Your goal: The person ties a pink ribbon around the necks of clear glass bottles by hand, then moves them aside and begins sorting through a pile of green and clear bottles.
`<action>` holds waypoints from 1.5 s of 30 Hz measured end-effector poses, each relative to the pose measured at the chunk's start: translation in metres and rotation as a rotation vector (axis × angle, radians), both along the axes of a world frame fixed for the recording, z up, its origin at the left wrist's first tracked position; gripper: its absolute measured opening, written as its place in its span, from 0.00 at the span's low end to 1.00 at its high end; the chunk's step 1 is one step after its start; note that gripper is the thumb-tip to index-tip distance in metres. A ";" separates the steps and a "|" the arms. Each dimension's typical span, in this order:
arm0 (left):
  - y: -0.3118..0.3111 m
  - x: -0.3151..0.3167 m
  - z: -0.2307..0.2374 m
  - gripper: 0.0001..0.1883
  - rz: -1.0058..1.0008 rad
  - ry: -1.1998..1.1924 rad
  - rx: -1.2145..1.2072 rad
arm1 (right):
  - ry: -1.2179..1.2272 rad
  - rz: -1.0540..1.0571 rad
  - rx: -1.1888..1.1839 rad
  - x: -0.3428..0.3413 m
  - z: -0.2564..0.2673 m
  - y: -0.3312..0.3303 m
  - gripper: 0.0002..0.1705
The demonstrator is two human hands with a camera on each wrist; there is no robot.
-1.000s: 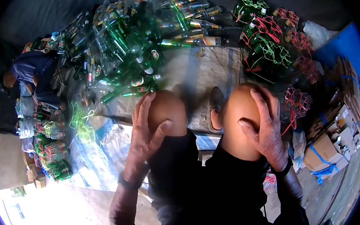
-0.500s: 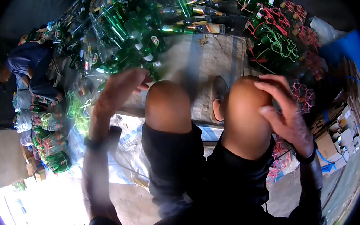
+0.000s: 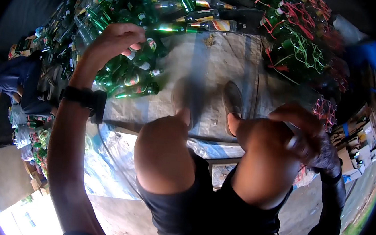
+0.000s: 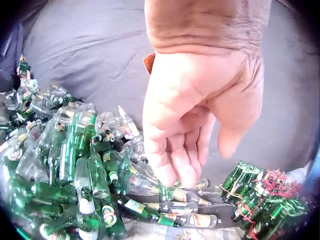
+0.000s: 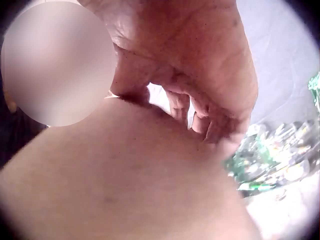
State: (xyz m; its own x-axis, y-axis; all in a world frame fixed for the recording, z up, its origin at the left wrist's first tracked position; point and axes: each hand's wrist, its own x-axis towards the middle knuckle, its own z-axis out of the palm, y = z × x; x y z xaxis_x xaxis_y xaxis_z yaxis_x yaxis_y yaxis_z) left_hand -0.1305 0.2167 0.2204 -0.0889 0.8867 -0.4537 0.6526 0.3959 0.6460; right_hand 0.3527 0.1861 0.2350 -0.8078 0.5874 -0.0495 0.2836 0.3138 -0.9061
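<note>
My left hand [image 3: 116, 39] is raised over the near part of a heap of glass bottles [image 3: 133, 79], ahead and to the left of the left knee [image 3: 164, 153]. In the left wrist view the fingers [image 4: 175, 150] hang down loosely with nothing in them, and the thumb stands apart. Most bottles are green, some clear, many with labels. By the outer side of the right knee [image 3: 265, 155] is my right hand [image 3: 305, 134], dark and blurred. Its relaxed fingers [image 5: 202, 122] bend over the knee in the right wrist view, and no object shows in them.
Bottle bundles tied with red and green string [image 3: 303, 51] stand at the far right. A woven sheet [image 3: 214, 75] covers the floor around the feet. Cardboard boxes [image 3: 362, 148] lie at right. Another person [image 3: 17, 80] bends over wrapped bundles at far left.
My left hand has left the left knee and moved forward and left over the bottles. My right hand has shifted toward the outer side of the right knee. The head view has also shifted.
</note>
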 end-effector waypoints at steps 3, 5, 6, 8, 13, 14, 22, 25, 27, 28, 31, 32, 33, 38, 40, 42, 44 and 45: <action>0.023 -0.007 -0.032 0.24 -0.012 -0.009 -0.027 | -0.209 -0.279 -0.110 0.014 -0.025 0.013 0.22; 0.028 -0.014 -0.054 0.26 -0.030 -0.009 -0.074 | -0.368 -0.502 -0.090 0.007 -0.045 0.012 0.20; 0.027 -0.019 -0.063 0.26 -0.032 -0.014 -0.082 | -0.354 -0.536 -0.049 -0.009 -0.059 -0.007 0.20; 0.015 -0.023 -0.081 0.26 -0.039 -0.050 -0.168 | -0.290 -0.492 0.007 -0.050 -0.079 -0.049 0.20; -0.106 -0.066 -0.193 0.22 -0.235 -0.066 -0.514 | -0.180 -0.349 0.006 -0.114 -0.111 -0.085 0.18; -0.159 -0.076 -0.222 0.20 -0.285 -0.121 -0.568 | -0.171 -0.332 0.003 -0.118 -0.115 -0.084 0.18; -0.360 -0.037 -0.236 0.22 -0.464 -0.047 -0.949 | -0.149 -0.288 -0.035 -0.127 -0.139 -0.076 0.16; -0.383 -0.032 -0.219 0.23 -0.454 -0.030 -1.029 | -0.139 -0.287 -0.045 -0.128 -0.145 -0.079 0.16; -0.387 -0.033 -0.210 0.23 -0.455 -0.015 -1.066 | -0.135 -0.292 -0.053 -0.133 -0.151 -0.080 0.15; -0.387 -0.037 -0.205 0.23 -0.454 -0.009 -1.081 | -0.135 -0.289 -0.045 -0.128 -0.152 -0.075 0.15; -0.380 -0.054 -0.188 0.23 -0.461 0.030 -1.124 | -0.113 -0.263 -0.052 -0.130 -0.154 -0.073 0.14; -0.373 -0.063 -0.181 0.23 -0.467 0.051 -1.135 | -0.099 -0.247 -0.055 -0.134 -0.157 -0.074 0.14; -0.363 -0.074 -0.174 0.23 -0.471 0.069 -1.144 | -0.085 -0.238 -0.058 -0.137 -0.159 -0.077 0.14; -0.301 -0.135 -0.139 0.24 -0.536 0.184 -1.188 | -0.013 -0.131 -0.099 -0.158 -0.171 -0.081 0.13; -0.259 -0.166 -0.126 0.24 -0.600 0.250 -1.182 | 0.015 -0.071 -0.121 -0.159 -0.170 -0.082 0.13; -0.208 -0.185 -0.126 0.24 -0.667 0.322 -1.130 | 0.042 -0.005 -0.146 -0.152 -0.172 -0.081 0.12; -0.149 -0.179 -0.138 0.25 -0.764 0.387 -0.953 | 0.053 0.053 -0.166 -0.134 -0.178 -0.073 0.12; -0.115 -0.163 -0.152 0.25 -0.823 0.424 -0.810 | 0.052 0.076 -0.184 -0.119 -0.183 -0.068 0.12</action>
State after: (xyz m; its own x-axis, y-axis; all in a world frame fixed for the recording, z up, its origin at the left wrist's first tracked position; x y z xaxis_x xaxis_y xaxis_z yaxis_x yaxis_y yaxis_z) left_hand -0.2937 0.1021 0.0681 0.0893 0.2236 -0.9706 0.9957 -0.0444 0.0813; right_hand 0.2340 0.1184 0.0521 -0.8537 0.5095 -0.1074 0.2170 0.1605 -0.9629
